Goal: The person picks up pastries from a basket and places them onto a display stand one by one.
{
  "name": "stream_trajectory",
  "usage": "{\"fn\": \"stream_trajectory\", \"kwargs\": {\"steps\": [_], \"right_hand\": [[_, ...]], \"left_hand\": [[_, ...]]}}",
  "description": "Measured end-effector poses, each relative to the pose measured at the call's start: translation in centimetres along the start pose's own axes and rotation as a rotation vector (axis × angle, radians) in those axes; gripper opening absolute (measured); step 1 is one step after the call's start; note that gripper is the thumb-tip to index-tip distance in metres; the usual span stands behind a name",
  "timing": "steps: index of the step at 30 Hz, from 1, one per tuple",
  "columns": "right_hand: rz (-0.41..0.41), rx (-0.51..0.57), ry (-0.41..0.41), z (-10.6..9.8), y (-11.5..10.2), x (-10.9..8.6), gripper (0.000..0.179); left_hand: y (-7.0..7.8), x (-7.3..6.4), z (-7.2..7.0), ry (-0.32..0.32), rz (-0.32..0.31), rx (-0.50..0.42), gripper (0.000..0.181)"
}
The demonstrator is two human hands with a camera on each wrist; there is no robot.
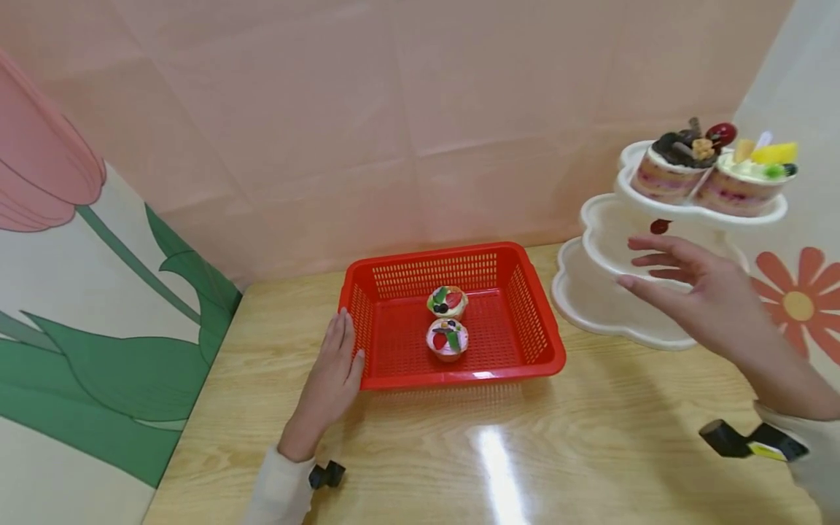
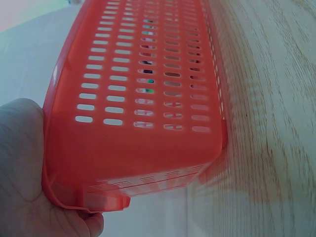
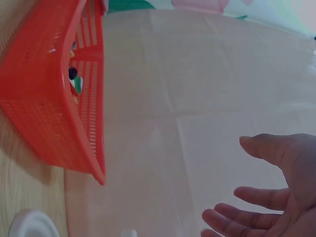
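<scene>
My left hand (image 1: 329, 370) rests against the left rim of a red plastic basket (image 1: 459, 378), fingers fairly straight along it and thumb at the near corner. Inside the basket lie two small fruit-topped cupcakes: one with pale cream (image 1: 448, 302) farther back, another with pinkish cream (image 1: 448, 340) nearer. On the right, my right hand (image 1: 705, 292) hovers in the air, empty, its fingers spread and slightly bent. It is in front of a white tiered stand (image 1: 610, 306). The top tier bears a chocolate-topped layered cake (image 1: 669, 175) and a fruit-topped one (image 1: 744, 186).
A small dark red piece (image 1: 660, 226) shows below the top tier, mostly hidden. The wooden table (image 1: 420, 452) meets a pink cloth backdrop (image 1: 315, 131). Side panels carry a printed tulip (image 1: 46, 146) and a red flower (image 1: 798, 305).
</scene>
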State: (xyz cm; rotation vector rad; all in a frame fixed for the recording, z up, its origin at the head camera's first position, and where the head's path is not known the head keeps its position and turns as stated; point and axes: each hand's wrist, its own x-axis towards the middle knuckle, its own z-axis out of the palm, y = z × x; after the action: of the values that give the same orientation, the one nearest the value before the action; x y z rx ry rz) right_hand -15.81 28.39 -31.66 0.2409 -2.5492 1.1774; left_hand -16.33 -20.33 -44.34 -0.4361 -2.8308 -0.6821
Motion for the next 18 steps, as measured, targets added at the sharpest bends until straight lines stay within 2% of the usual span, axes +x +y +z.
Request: {"fn": "stream_trajectory", "kwargs": {"steps": [4, 11, 18], "right_hand": [[-0.025, 0.002, -0.062, 1.3, -0.3, 0.3, 0.050], [-0.115, 0.000, -0.092, 3.5, -0.9, 0.9, 0.043], [-0.197, -0.014, -0.192, 4.9, -1.0, 1.6, 0.041]], "left_hand": [[0.0, 0.1, -0.1, -0.001, 0.004, 0.001, 0.065], [0.0, 0.0, -0.1, -0.004, 0.002, -0.004, 0.064], [-0.1, 0.0, 0.0, 0.001, 0.012, -0.003, 0.063]]}}
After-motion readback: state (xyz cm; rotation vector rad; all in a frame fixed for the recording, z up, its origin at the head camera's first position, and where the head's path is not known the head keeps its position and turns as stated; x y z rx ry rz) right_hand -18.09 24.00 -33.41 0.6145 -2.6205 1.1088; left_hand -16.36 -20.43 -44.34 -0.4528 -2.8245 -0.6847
